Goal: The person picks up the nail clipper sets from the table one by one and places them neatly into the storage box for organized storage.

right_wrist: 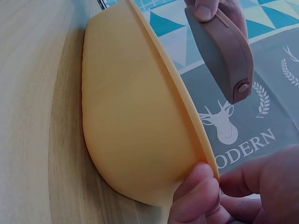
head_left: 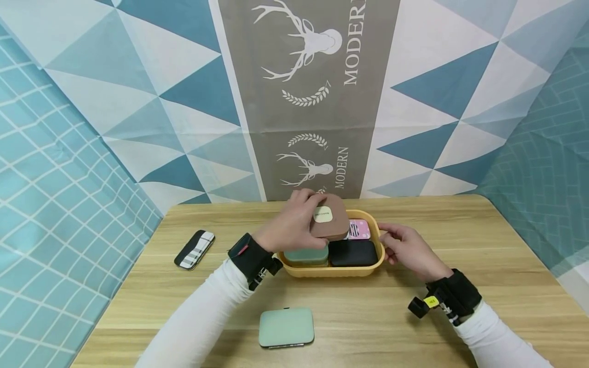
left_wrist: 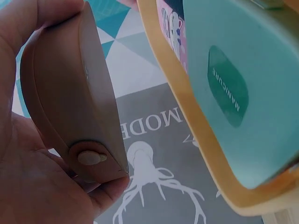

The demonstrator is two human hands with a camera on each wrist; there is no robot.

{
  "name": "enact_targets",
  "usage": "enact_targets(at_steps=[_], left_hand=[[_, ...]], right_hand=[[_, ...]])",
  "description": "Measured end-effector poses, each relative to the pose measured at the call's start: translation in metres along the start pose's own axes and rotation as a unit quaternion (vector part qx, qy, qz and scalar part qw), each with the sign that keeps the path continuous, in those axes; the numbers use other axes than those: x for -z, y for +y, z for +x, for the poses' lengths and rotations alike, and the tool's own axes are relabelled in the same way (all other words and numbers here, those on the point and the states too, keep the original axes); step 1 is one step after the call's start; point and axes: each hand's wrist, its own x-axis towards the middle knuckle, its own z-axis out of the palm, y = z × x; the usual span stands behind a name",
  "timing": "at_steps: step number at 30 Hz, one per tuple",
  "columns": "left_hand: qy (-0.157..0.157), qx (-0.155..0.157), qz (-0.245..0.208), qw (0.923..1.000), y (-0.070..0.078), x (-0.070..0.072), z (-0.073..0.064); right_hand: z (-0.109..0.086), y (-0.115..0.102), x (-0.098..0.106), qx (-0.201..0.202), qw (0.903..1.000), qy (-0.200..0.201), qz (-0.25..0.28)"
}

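Left hand (head_left: 294,221) grips the brown case (head_left: 338,219) by its edges, fingers and thumb on opposite sides, which leaves the snap tab exposed in the left wrist view. The case is tilted and held above the left-middle part of the yellow tray (head_left: 331,273). Right hand (head_left: 411,251) pinches the tray's rim at its right end — probably to steady it.

In the tray: a green case (head_left: 307,255) at front left, a black case (head_left: 353,253) beside it, a pink case (head_left: 361,230) behind the black one; the close packing likely saves room. Outside, both lying flat on the table (head_left: 368,322): a mint case (head_left: 286,329) near the front, a black-and-white case (head_left: 195,250) at left.

Writing: "MANICURE" on the green case's oval label; "MODERN" beside deer heads on the backdrop (head_left: 303,112). The brown case's cream label (head_left: 323,214) — too small to read surely.
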Motion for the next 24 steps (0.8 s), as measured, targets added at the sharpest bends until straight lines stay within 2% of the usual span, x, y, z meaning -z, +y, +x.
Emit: enact_targets(at_steps=[11, 24], left_hand=[[-0.02, -0.004, -0.003, 0.9998, 0.009, -0.01, 0.011], [-0.043, 0.001, -0.008, 0.9991, 0.012, -0.024, 0.023]], right_hand=[[0.001, 0.001, 0.002, 0.0, 1.0, -0.006, 0.001], [0.002, 0.002, 0.003, -0.001, 0.9998, -0.012, 0.014]])
